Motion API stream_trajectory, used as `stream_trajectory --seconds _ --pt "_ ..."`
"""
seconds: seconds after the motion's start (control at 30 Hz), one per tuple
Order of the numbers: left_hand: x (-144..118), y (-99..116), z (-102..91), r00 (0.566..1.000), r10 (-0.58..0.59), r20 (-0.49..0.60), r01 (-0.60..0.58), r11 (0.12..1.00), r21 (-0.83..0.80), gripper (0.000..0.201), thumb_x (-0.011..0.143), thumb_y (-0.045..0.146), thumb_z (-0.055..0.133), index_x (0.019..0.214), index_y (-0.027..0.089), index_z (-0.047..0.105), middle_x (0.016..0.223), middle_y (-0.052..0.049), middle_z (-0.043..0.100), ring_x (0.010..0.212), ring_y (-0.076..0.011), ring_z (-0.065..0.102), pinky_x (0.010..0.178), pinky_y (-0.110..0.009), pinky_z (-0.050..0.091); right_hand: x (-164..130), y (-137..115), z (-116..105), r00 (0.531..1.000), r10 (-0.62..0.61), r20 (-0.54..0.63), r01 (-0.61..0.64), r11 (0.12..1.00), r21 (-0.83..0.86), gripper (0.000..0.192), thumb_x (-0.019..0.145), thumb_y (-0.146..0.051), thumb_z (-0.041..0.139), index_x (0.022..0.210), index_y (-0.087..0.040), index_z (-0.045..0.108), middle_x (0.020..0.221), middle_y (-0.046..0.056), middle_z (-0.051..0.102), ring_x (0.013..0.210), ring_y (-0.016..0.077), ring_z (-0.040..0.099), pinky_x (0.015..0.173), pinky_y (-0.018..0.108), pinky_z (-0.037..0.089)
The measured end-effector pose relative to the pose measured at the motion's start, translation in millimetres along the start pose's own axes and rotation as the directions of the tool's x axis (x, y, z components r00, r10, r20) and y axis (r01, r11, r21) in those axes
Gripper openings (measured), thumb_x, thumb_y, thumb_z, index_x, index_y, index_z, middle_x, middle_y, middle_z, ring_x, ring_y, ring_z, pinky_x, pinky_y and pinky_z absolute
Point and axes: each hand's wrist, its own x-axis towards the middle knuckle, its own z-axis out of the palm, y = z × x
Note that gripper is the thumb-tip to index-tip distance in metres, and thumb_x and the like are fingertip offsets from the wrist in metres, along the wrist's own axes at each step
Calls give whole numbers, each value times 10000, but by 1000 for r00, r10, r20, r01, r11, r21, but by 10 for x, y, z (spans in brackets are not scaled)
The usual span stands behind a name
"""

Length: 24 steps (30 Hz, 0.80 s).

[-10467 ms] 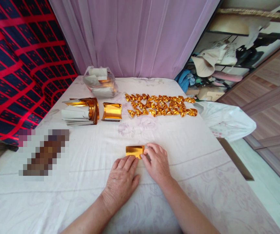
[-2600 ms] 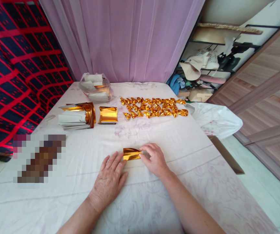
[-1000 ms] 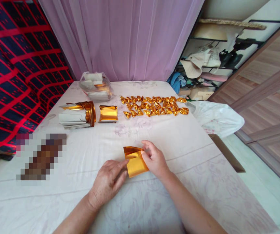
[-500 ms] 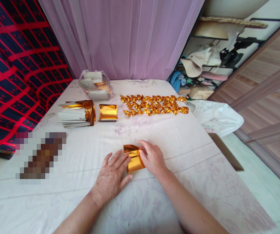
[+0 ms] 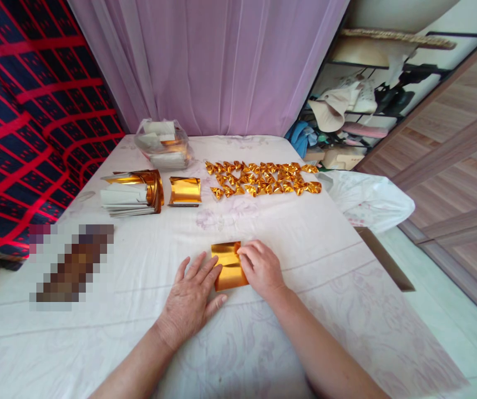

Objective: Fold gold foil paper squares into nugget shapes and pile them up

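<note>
A sheet of gold foil paper (image 5: 231, 277) lies on the table in front of me, with a crease line across its middle. My left hand (image 5: 192, 293) rests flat with fingers spread, its fingertips on the sheet's left edge. The fingers of my right hand (image 5: 263, 270) are bent together at the sheet's upper right edge, pinching it there; the thumb is partly hidden. Further back, a small stack of gold foil sheets (image 5: 184, 191) sits beside a larger stack of folded gold and white sheets (image 5: 128, 197).
Several rows of folded gold foil pieces (image 5: 263, 180) lie at the back right. A clear plastic bag of paper (image 5: 163, 147) stands at the back left. A white plastic bag (image 5: 371, 199) is by the table's right edge. A pixelated patch (image 5: 74, 263) covers something at left.
The sheet's far edge has flattened out, and more gold surface shows. My right hand has shifted slightly along the right edge. My left hand has barely moved.
</note>
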Motion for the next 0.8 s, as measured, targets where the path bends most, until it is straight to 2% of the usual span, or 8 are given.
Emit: stream_trajectory --seconds 0.13,0.33,0.8 --pt "1 1 7 1000 -9 -17 9 1000 7 521 932 572 426 1264 211 601 1387 -65 564 1339 -324 421 1102 -524 258 -29 4 -23 995 -74 61 73 997 15 174 877 -134 529 847 -232 670 876 33 667 831 188 586 766 312 447" --pt "2 -19 7 1000 -8 -19 8 1000 9 504 928 560 446 1271 219 593 1413 -67 538 1340 -328 414 1087 -535 276 -29 23 -13 994 -73 86 72 997 13 170 872 -134 544 864 -228 685 899 43 662 857 198 578 786 332 453" --pt "-3 14 -19 999 -19 -47 17 999 -37 419 924 509 486 1216 247 633 1346 -75 587 1293 -314 462 1106 -551 237 18 108 -59 992 -84 98 83 996 12 107 871 -176 599 855 -227 691 916 44 666 869 202 591 819 353 477"
